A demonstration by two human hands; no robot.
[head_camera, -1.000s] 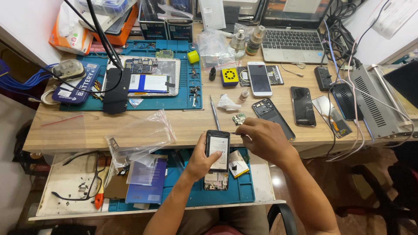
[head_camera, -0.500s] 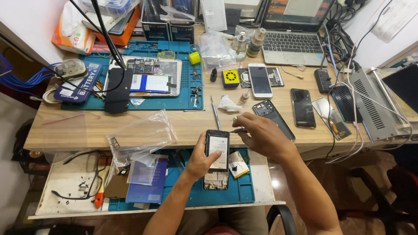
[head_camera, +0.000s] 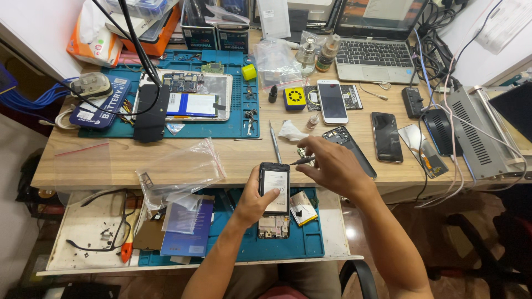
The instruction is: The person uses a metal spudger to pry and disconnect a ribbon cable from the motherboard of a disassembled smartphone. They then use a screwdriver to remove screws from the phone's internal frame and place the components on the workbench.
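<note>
Gripping the opened phone (head_camera: 274, 187) in the left hand (head_camera: 256, 202) beyond the counter (head_camera: 233, 158) edge, the right hand (head_camera: 331, 166) pinches thin tweezers (head_camera: 302, 161) just above it, which could slip and gouge the exposed battery.
</note>
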